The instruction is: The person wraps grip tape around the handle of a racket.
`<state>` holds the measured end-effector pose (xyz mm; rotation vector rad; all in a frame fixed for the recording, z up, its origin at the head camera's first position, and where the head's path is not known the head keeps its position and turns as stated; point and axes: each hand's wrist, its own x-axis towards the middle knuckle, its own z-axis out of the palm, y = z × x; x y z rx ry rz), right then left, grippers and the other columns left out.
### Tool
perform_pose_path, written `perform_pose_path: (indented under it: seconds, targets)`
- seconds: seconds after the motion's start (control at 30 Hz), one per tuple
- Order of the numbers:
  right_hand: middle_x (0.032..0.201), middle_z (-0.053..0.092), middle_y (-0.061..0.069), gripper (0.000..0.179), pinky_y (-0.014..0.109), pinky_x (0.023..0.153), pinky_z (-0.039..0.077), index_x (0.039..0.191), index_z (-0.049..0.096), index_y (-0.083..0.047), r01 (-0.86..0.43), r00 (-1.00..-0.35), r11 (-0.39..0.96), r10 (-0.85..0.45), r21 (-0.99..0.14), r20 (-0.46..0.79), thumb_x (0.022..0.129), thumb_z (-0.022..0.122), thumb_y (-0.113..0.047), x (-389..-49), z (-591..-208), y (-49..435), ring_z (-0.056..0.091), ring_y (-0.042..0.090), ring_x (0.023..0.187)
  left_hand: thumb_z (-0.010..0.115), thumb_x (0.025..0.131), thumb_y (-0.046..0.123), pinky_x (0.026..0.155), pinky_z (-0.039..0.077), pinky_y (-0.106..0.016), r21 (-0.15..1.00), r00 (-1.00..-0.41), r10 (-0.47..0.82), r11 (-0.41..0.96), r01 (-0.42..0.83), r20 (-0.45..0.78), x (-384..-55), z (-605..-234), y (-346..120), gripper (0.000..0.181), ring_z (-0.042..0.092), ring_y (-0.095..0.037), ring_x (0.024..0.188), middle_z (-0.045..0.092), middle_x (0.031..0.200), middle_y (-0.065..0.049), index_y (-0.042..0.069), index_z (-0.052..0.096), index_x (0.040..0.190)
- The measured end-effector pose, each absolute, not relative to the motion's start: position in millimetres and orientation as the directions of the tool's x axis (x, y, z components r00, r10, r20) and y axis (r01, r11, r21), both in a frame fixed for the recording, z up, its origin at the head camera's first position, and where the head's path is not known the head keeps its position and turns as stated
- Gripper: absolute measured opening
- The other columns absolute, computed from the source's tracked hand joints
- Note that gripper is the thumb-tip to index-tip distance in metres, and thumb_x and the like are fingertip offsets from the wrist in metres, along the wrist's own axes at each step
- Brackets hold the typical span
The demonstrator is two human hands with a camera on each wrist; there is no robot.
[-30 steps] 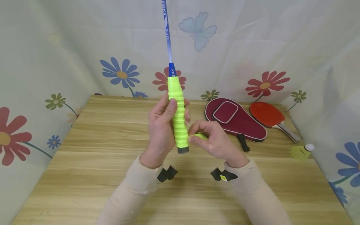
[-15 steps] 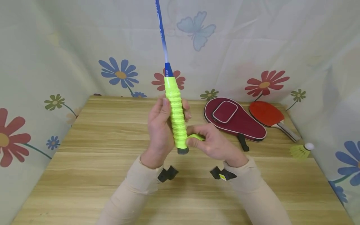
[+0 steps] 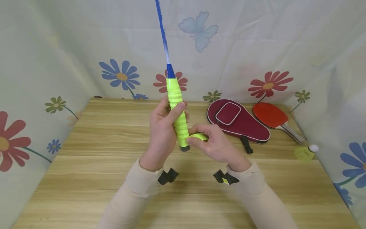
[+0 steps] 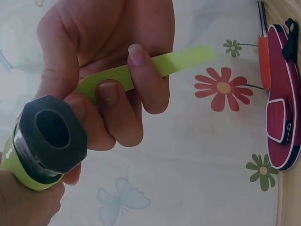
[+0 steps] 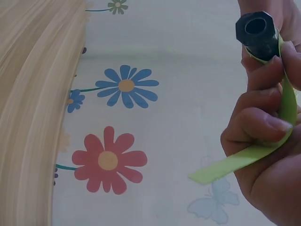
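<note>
A blue-shafted badminton racket (image 3: pixel 163 35) stands tilted up above the table, its handle wrapped in ridged yellow-green overgrip tape (image 3: pixel 181 125). My left hand (image 3: pixel 163 127) grips this handle, thumb laid across its front. Near the butt, my right hand (image 3: pixel 213 141) pinches the loose overgrip strip (image 4: pixel 186 61) between thumb and fingers. In the left wrist view the strip runs through the curled fingers and its free end sticks out past them. The black butt cap (image 5: pixel 258 35) shows bare, with a hollow centre. The racket's head is out of view.
On the wooden table (image 3: pixel 114 152), to the right, lie a maroon paddle case (image 3: pixel 243 122) with a black strap (image 3: pixel 246 144), a red table tennis paddle (image 3: pixel 270 115) and a yellow shuttlecock (image 3: pixel 306 152). A flowered curtain (image 3: pixel 137 35) rises behind.
The racket has turned about its axis and its shaft leans further left. My left thumb came off the handle's front and lies across it again. The right hand keeps its pinch, shifted slightly left.
</note>
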<state>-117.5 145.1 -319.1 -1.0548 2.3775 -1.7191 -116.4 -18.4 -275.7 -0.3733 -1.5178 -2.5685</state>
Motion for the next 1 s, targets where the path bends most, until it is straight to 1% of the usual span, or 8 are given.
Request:
perform_pose_path:
  seconds: [0.13, 0.33, 0.4, 0.57, 0.7, 0.77, 0.83, 1.0]
  targets:
    - [0.095, 0.071, 0.001, 0.017, 0.034, 0.077, 0.054, 0.104, 0.072, -0.003, -0.544, -0.719, 0.121, -0.577, -0.830, 0.387, 0.088, 0.068, 0.000, -120.0, -317.7, 148.2, 0.063, 0.019, 0.085, 0.056, 0.097, 0.006, 0.067, 0.049, -0.025, 0.822, -0.952, 0.008, -0.507, 0.259, 0.305, -115.7, -276.7, -19.1, 0.040, 0.054, -0.017, 0.072, 0.059, 0.090, -0.005, 0.006, 0.053, 0.137]
    - [0.086, 0.068, 0.004, 0.016, 0.031, 0.069, 0.051, 0.100, 0.074, -0.002, -0.561, -0.689, 0.089, -0.602, -0.823, 0.404, 0.087, 0.067, 0.004, -122.9, -316.1, 152.3, 0.058, 0.019, 0.078, 0.049, 0.098, 0.007, 0.060, 0.046, -0.025, 0.792, -0.941, 0.042, -0.553, 0.259, 0.337, -114.3, -275.7, -21.0, 0.037, 0.052, -0.016, 0.067, 0.056, 0.087, -0.004, 0.005, 0.052, 0.136]
    - [0.084, 0.067, 0.006, 0.014, 0.031, 0.068, 0.050, 0.099, 0.074, -0.002, -0.546, -0.689, 0.086, -0.612, -0.833, 0.388, 0.087, 0.068, 0.004, -122.6, -314.7, 152.3, 0.057, 0.020, 0.076, 0.045, 0.099, 0.007, 0.056, 0.045, -0.025, 0.781, -0.938, 0.068, -0.576, 0.240, 0.339, -113.2, -274.6, -21.2, 0.038, 0.051, -0.017, 0.064, 0.054, 0.086, -0.005, 0.005, 0.049, 0.137]
    - [0.096, 0.069, 0.004, 0.019, 0.034, 0.078, 0.054, 0.109, 0.068, 0.000, -0.459, -0.678, 0.102, -0.683, -0.883, 0.274, 0.090, 0.065, 0.000, -120.5, -312.5, 150.5, 0.061, 0.022, 0.085, 0.037, 0.097, 0.009, 0.048, 0.042, -0.024, 0.752, -0.935, 0.148, -0.640, 0.159, 0.323, -112.4, -271.8, -19.0, 0.038, 0.047, -0.015, 0.056, 0.050, 0.080, -0.003, 0.009, 0.041, 0.135]
    - [0.098, 0.069, 0.004, 0.020, 0.034, 0.079, 0.053, 0.112, 0.066, 0.000, -0.437, -0.661, 0.104, -0.710, -0.893, 0.241, 0.092, 0.064, -0.004, -119.2, -314.3, 151.0, 0.061, 0.022, 0.086, 0.056, 0.098, 0.018, 0.042, 0.039, -0.022, 0.707, -0.916, 0.180, -0.693, 0.141, 0.360, -114.1, -275.0, -16.7, 0.026, 0.044, -0.013, 0.049, 0.048, 0.070, -0.002, 0.007, 0.043, 0.118]
    - [0.093, 0.068, 0.003, 0.018, 0.032, 0.075, 0.053, 0.109, 0.067, -0.001, -0.461, -0.663, 0.094, -0.697, -0.882, 0.272, 0.092, 0.066, -0.005, -119.2, -315.3, 151.1, 0.060, 0.022, 0.082, 0.070, 0.092, 0.024, 0.041, 0.039, -0.021, 0.699, -0.907, 0.173, -0.695, 0.165, 0.385, -115.5, -277.8, -16.8, 0.037, 0.045, -0.013, 0.049, 0.050, 0.070, -0.002, 0.008, 0.043, 0.112]
    - [0.089, 0.066, 0.003, 0.014, 0.031, 0.070, 0.051, 0.104, 0.068, -0.001, -0.490, -0.665, 0.083, -0.679, -0.868, 0.310, 0.090, 0.067, -0.004, -119.2, -316.6, 151.0, 0.058, 0.022, 0.077, 0.076, 0.085, 0.032, 0.043, 0.041, -0.021, 0.716, -0.911, 0.150, -0.672, 0.190, 0.383, -117.3, -279.6, -16.9, 0.046, 0.048, -0.012, 0.051, 0.052, 0.072, -0.002, 0.008, 0.046, 0.110]
    - [0.083, 0.064, 0.002, 0.009, 0.030, 0.064, 0.047, 0.096, 0.069, -0.004, -0.506, -0.682, 0.089, -0.650, -0.858, 0.334, 0.087, 0.070, -0.001, -118.7, -317.4, 148.7, 0.054, 0.021, 0.071, 0.065, 0.095, 0.025, 0.058, 0.047, -0.022, 0.796, -0.956, 0.030, -0.562, 0.225, 0.292, -120.2, -280.3, -18.0, 0.035, 0.053, -0.013, 0.063, 0.055, 0.079, -0.001, 0.006, 0.056, 0.122]
